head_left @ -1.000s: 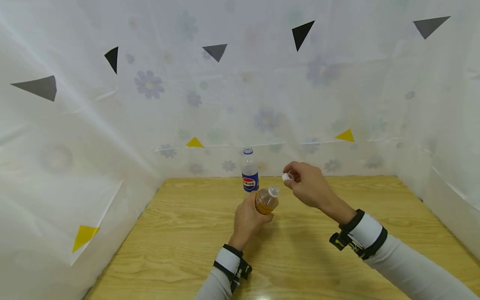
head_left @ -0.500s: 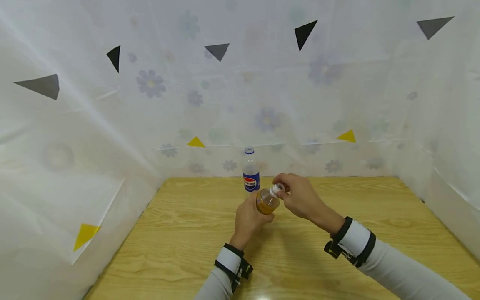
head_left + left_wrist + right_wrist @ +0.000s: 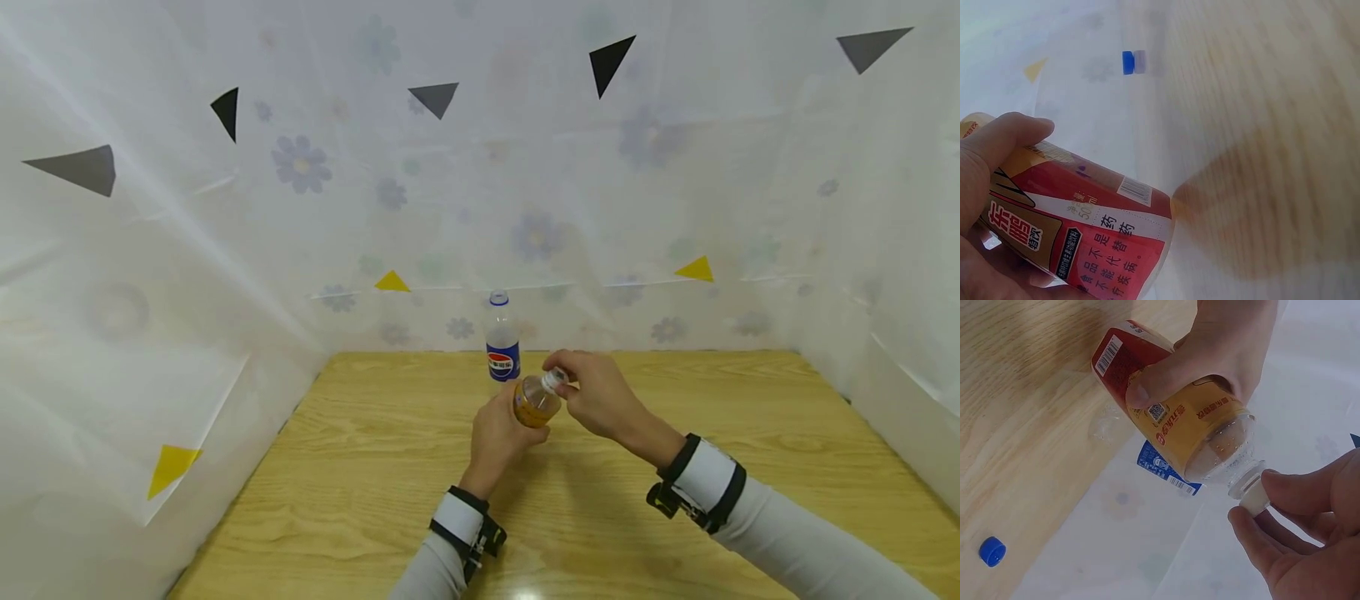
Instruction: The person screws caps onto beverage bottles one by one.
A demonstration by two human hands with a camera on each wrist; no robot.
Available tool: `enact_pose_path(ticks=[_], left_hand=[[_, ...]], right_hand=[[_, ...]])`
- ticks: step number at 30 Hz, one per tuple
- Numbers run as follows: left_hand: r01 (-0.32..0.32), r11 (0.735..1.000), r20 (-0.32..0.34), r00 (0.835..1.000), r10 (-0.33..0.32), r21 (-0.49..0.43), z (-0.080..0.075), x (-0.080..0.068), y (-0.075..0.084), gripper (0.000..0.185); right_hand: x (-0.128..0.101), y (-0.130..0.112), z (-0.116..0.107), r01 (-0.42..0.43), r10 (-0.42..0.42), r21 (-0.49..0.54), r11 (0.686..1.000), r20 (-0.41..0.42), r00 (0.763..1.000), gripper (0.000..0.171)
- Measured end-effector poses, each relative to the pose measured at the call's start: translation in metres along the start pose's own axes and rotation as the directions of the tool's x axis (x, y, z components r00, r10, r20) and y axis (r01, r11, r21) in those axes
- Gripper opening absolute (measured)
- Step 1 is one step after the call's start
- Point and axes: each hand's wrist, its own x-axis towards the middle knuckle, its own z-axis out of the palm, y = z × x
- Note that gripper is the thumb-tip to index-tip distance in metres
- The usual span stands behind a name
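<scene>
My left hand [image 3: 498, 435] grips a drink bottle [image 3: 537, 410] around its body, holding it tilted. In the right wrist view its yellow-and-red label [image 3: 1175, 419] and clear shoulder show, with droplets inside. My right hand [image 3: 597, 397] pinches a white bottle cap [image 3: 1255, 497] between thumb and fingers at the mouth of that bottle. The cap sits against the neck; how far it is threaded I cannot tell. The bottle's red lower part [image 3: 1116, 231] faces the left wrist camera.
A clear bottle with a blue Pepsi label [image 3: 502, 361] stands upright and uncapped just behind the hands. A loose blue cap [image 3: 992, 551] lies on the wooden table [image 3: 360, 483]. White sheeting [image 3: 480, 192] walls in the back and sides.
My right hand has come left and down, bringing the white cap from beside the bottle onto its mouth. The left hand has kept its grip, nearly still.
</scene>
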Motion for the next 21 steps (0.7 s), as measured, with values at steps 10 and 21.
enact_pose_path(ticks=[10, 21], left_hand=[[0.002, 1.0, 0.0, 1.0, -0.002, -0.003, 0.0003, 0.0002, -0.001, 0.072], [0.004, 1.0, 0.028, 1.0, -0.005, 0.011, -0.0006, 0.0005, -0.0001, 0.07]], right_hand=[[0.0003, -0.0005, -0.0014, -0.017, 0.017, -0.009, 1.0, 0.012, 1.0, 0.023], [-0.0008, 0.0032, 0.0025, -0.094, 0.094, -0.026, 0.995, -0.011, 0.996, 0.021]])
